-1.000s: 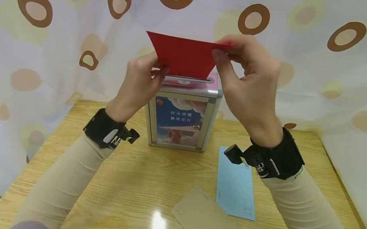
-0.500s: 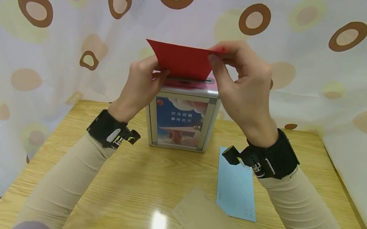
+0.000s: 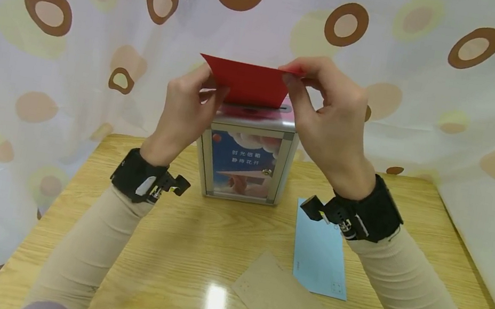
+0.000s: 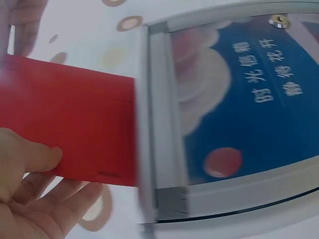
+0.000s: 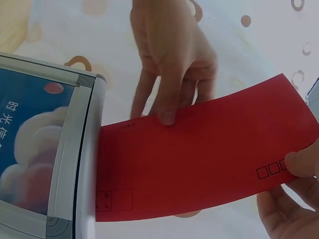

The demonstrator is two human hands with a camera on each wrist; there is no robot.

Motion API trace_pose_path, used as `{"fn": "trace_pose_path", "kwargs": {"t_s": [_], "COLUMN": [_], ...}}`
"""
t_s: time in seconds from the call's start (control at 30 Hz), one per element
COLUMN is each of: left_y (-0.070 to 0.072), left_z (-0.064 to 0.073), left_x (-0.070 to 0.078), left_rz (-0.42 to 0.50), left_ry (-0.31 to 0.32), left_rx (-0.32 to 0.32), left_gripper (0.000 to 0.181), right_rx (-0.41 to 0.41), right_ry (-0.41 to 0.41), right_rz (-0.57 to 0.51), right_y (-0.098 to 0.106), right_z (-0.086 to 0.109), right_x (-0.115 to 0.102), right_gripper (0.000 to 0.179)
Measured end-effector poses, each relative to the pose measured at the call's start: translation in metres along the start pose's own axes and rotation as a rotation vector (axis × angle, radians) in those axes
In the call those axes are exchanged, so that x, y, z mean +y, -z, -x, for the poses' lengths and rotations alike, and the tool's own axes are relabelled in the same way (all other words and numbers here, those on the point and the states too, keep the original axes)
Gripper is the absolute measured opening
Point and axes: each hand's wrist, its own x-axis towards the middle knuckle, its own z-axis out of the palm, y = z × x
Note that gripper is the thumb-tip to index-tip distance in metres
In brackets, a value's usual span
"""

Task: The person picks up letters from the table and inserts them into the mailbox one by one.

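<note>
A red envelope stands upright above the mailbox, its lower edge at the slot in the pink top. My right hand pinches its upper right corner between thumb and fingers. At the left edge, my left hand holds it with the thumb on the near face and fingers behind. In the right wrist view, printed squares on the envelope show beside the right thumb, and its lower end is hidden behind the mailbox rim. The left wrist view shows the left thumb on the red paper.
A light blue envelope and a tan envelope lie on the wooden table, right of the middle. The tan one overlaps the blue one's corner. A patterned white curtain hangs behind and at both sides.
Both hands have lowered the red envelope toward the slot, mostly in the first half second. Since then the left hand has shifted slightly left and up.
</note>
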Motion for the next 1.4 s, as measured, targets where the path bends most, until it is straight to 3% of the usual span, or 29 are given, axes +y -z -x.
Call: {"fn": "trace_pose_path", "kwargs": {"t_s": [0.2,0.5,0.67,1.07,1.4], "left_y": [0.012,0.02,0.02,0.023,0.024], "left_z": [-0.003,-0.008,-0.009,-0.01,-0.008], "left_x": [0.017,0.036,0.042,0.035,0.029], "left_rz": [0.03,0.074,0.133,0.11,0.075], "left_ry": [0.003,-0.12,-0.14,-0.152,-0.122], "left_rx": [0.077,0.145,0.192,0.151,0.138], "left_gripper": [0.016,0.019,0.019,0.013,0.016], "right_rx": [-0.005,-0.023,-0.031,0.063,0.102], "right_ry": [0.01,0.002,-0.004,0.08,0.201], "right_rz": [0.0,0.031,0.032,-0.026,0.109], "right_y": [-0.002,-0.001,-0.001,-0.003,-0.007], "right_z": [0.0,0.003,0.003,-0.002,-0.002], "right_x": [0.004,0.011,0.012,-0.005,0.001], "right_gripper": [0.007,0.008,0.009,0.014,0.008]}}
